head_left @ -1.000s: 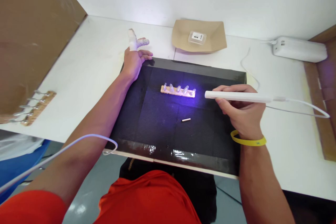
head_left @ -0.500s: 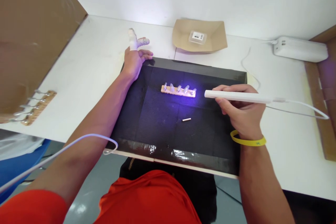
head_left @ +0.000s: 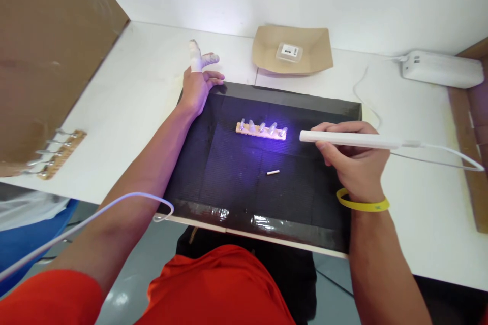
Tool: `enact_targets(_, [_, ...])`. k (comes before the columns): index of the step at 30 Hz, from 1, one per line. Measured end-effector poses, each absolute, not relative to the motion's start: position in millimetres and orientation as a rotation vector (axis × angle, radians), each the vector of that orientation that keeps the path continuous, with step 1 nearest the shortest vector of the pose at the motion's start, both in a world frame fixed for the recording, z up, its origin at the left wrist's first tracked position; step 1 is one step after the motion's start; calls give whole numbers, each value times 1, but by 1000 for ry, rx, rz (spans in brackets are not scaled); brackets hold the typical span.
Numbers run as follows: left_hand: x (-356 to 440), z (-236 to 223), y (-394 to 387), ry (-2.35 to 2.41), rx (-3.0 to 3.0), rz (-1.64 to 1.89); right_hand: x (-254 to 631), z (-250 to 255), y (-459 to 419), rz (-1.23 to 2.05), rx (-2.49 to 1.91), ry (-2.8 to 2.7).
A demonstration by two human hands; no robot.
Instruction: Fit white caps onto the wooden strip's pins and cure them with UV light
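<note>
My right hand [head_left: 353, 155] grips a white pen-shaped UV lamp [head_left: 343, 138], held level with its lit tip toward the left. Violet light falls on a small wooden strip [head_left: 244, 131] carrying several clear nail tips [head_left: 272, 128] in a row; lamp and strip are apart. Below the strip a short white stick [head_left: 273, 172] lies on the black mat [head_left: 236, 177]. My left hand [head_left: 196, 89] rests at the mat's far left corner, fingers spread and holding nothing. White covers wrap two of its fingers.
A brown paper tray [head_left: 263, 53] at the back holds a small clear box [head_left: 290, 52]. At the back right lies a white power bank [head_left: 442, 68] with a cable. Another strip with metal clips [head_left: 63, 155] stands at left. A white cable [head_left: 129, 195] crosses above my left forearm.
The whole view has shifted slightly, so everything appears a little further right. Both hands, the lamp and the strip keep their places relative to one another.
</note>
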State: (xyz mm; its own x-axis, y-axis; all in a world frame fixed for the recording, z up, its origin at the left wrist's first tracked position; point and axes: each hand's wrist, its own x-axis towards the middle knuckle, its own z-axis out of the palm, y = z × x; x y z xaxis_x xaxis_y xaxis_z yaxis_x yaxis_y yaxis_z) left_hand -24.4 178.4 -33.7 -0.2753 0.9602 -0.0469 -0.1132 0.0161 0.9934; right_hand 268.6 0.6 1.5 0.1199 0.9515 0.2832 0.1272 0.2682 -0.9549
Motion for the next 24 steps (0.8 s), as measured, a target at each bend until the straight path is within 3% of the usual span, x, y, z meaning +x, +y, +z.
enact_targets(24, [-28,-40,184,1308,1002,1446,270,1,-1,858,-1142,-1279])
